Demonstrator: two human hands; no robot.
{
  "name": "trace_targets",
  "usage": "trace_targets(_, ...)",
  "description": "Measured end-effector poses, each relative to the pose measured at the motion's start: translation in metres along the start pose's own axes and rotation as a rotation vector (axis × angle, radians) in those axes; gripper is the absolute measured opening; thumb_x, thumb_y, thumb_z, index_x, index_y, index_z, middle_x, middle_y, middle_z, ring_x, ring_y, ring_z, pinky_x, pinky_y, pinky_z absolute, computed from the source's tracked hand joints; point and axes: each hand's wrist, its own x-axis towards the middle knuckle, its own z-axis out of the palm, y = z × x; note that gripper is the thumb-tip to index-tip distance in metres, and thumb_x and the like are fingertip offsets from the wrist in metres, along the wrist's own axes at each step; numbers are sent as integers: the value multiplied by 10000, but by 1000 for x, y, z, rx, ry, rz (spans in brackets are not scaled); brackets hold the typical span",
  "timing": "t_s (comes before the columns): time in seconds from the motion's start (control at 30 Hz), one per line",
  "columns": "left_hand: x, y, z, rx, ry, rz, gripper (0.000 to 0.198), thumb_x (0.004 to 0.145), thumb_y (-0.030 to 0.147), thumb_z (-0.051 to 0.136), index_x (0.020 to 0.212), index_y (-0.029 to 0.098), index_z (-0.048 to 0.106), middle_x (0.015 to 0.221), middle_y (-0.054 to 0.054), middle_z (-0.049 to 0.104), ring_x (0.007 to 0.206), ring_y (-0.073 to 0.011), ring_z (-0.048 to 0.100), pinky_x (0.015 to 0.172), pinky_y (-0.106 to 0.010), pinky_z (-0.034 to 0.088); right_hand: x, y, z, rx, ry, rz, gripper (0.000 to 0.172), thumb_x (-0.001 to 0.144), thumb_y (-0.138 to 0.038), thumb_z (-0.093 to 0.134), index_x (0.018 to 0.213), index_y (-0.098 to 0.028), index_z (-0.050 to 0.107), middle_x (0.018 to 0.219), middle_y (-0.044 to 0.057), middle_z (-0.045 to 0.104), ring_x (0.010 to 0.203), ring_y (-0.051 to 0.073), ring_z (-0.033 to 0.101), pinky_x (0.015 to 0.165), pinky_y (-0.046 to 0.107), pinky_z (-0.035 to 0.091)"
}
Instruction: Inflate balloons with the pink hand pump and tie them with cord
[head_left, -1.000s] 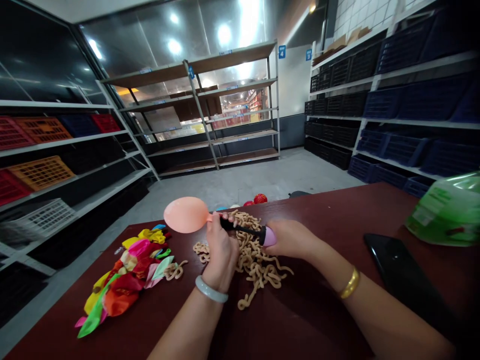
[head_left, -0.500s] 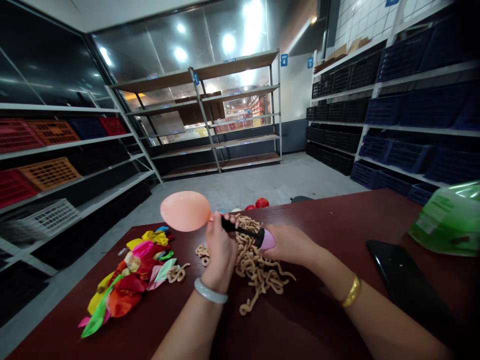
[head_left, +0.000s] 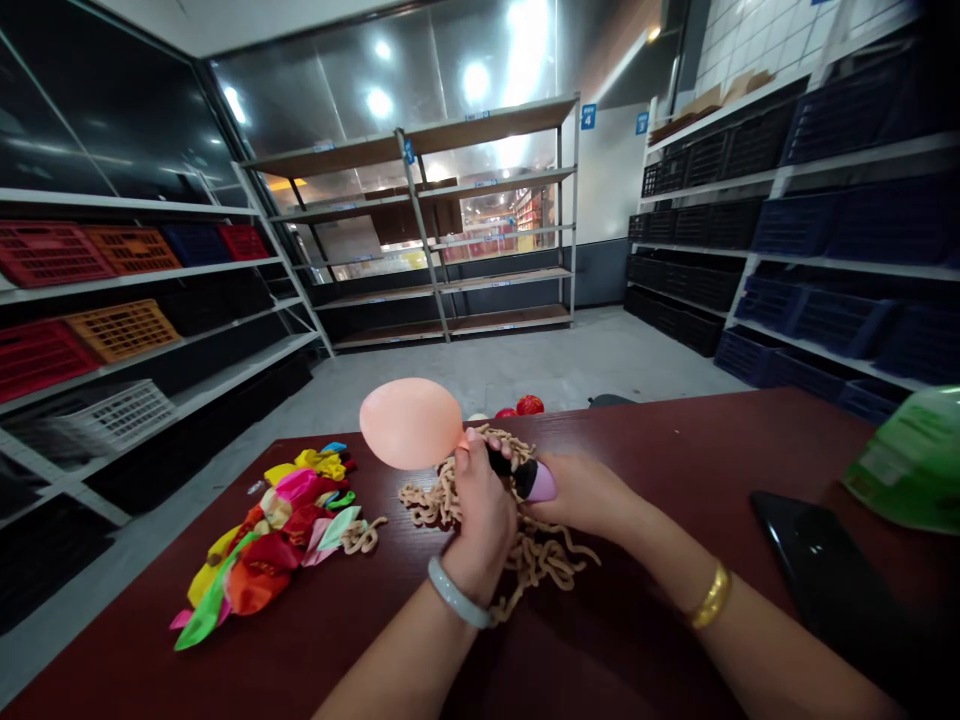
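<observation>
A peach balloon (head_left: 411, 422), partly inflated, points left over the table's far edge. My left hand (head_left: 484, 505) is closed around the black body of a balloon pump (head_left: 541, 484) and pinches the balloon's neck at its tip. My right hand (head_left: 589, 490) grips the pump's purple end, close to my left hand. Beneath both hands lies a heap of beige, cord-like curly strands (head_left: 551, 565), partly covered by them. To the left, a pile of limp, colourful balloons (head_left: 259, 575) rests on the table, with a small beige curl (head_left: 363, 536) beside it.
On the dark red table's (head_left: 675, 620) right side are a black phone-like slab (head_left: 799, 540) and a green bag (head_left: 915, 460). Red balls (head_left: 529, 405) show past the far edge. Shelves with crates (head_left: 124, 330) line both sides; another rack (head_left: 442, 270) stands at the back.
My left hand has moved right with the balloon, closer to my right hand. The pump has shortened; its thin black rod no longer shows. The view has shifted slightly left.
</observation>
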Motion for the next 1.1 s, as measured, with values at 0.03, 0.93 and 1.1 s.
trace_targets(0.03,-7,-1,6,-6,-17,-2,293,820,353,671,766,197,428,645,39,479,538,-87,482,521,-223,402,-1,-3,-2,23,5,2,440,718,-500,644,1081,-254,615,979,50,722,865,252,661,633,270,377)
trace_targets(0.93,4,0,-4,-14,10,-72,288,779,292,701,771,201,428,651,38,476,551,-95,490,513,-225,388,1,12,3,166,-70,2,389,666,-442,686,1006,-256,657,911,9,720,768,202,642,607,252,383)
trace_targets(1.1,-10,-3,5,-10,-30,-78,282,793,300,684,747,195,426,644,35,456,553,-91,475,513,-223,391,1,7,3,234,-49,-11,396,671,-431,684,1026,-259,650,910,-5,716,768,194,640,608,243,393)
